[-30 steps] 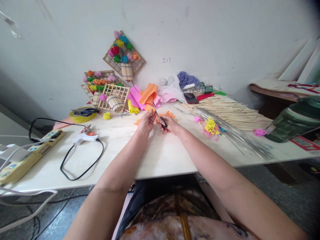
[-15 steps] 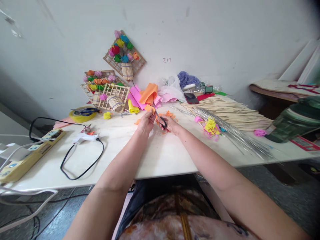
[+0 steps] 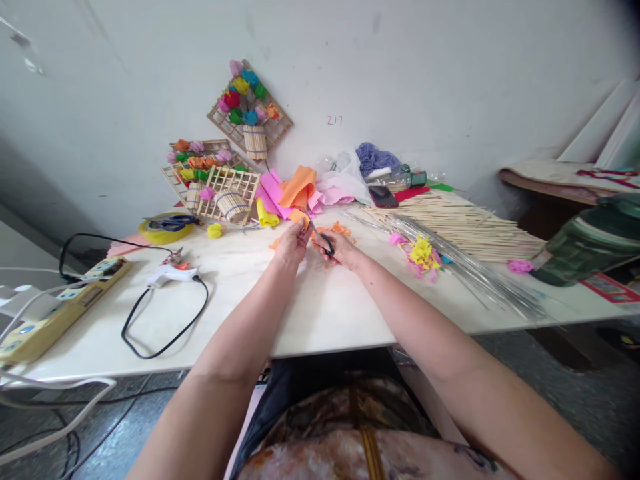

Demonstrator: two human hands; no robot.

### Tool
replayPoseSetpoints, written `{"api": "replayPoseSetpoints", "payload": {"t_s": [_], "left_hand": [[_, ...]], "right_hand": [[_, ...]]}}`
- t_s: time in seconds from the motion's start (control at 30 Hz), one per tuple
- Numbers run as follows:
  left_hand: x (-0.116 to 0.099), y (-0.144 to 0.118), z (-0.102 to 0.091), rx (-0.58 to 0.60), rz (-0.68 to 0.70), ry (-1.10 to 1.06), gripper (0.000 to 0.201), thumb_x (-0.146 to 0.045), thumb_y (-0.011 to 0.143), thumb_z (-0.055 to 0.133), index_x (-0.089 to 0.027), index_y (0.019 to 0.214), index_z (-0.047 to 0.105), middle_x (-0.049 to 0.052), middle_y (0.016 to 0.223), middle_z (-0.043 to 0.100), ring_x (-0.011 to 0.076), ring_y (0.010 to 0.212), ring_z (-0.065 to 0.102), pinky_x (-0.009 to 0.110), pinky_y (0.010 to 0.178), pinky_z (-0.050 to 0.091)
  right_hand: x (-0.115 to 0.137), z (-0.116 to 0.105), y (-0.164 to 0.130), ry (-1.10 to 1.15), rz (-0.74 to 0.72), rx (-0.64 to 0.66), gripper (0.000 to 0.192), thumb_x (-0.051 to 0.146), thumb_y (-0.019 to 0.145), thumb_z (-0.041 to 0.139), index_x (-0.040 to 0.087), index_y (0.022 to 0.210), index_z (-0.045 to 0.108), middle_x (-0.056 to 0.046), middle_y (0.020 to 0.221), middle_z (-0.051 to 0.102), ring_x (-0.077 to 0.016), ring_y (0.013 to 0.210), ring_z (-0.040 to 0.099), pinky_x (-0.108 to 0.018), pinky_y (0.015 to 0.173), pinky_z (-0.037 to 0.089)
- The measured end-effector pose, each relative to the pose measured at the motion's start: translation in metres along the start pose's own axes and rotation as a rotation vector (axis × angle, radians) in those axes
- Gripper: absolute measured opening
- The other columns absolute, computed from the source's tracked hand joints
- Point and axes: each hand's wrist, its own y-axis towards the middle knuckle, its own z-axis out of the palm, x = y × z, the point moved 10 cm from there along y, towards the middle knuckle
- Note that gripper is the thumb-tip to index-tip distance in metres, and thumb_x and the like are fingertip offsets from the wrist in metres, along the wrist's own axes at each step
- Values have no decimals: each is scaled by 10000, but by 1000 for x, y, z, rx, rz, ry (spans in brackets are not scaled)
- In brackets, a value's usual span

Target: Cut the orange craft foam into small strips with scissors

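Observation:
Over the middle of the white table, my left hand (image 3: 293,243) is closed on a small piece of orange crepe paper (image 3: 299,217), its fingers pinched near the top. My right hand (image 3: 344,251) is wrapped round the dark handles of a pair of scissors (image 3: 327,244). The blades point up and left, close beside the orange piece; whether they touch it I cannot tell. Orange scraps (image 3: 343,231) lie under and behind my hands. Just beyond, a larger orange crepe sheet (image 3: 299,189) rests on pink crepe paper (image 3: 273,190).
On the left are a glue gun (image 3: 173,275), a power strip (image 3: 65,310), and blue-handled scissors (image 3: 175,222) on yellow tape (image 3: 165,233). Flower-decorated stick frames (image 3: 233,193) stand at the wall. Thin sticks (image 3: 450,223), wires (image 3: 465,273), a phone (image 3: 383,197) and a green bottle (image 3: 590,240) lie right.

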Motion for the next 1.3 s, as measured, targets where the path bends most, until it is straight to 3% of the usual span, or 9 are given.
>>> {"api": "replayPoseSetpoints", "payload": {"t_s": [0.33,0.63,1.03,1.3], "left_hand": [[-5,-6,2,-11,10,25,154,-12,864,602,-150,840,667,10,692,725,133,791,753,268,946,571],[-7,-8,1,-28,13,42,163,-17,848,609,-159,908,659,12,734,739,129,773,749,287,940,575],[-9,-7,0,-29,13,54,149,-16,846,604,-155,809,646,11,682,706,134,755,740,292,940,569],[-13,-8,-2,-38,15,93,152,-25,850,594,-148,769,627,1,652,683,107,624,691,272,882,578]], "right_hand": [[-3,-1,2,-5,-8,9,171,344,835,615,201,806,525,70,588,472,-62,389,419,-180,324,206],[-2,-2,2,-31,-8,-5,208,378,831,627,200,789,527,67,574,479,-66,384,418,-186,316,207],[0,-1,-2,-50,24,-17,200,378,843,621,190,827,553,64,567,482,-65,376,418,-182,311,205],[-4,-2,0,-51,48,-5,150,329,859,602,184,842,567,63,562,485,-67,373,411,-185,316,197]]}}
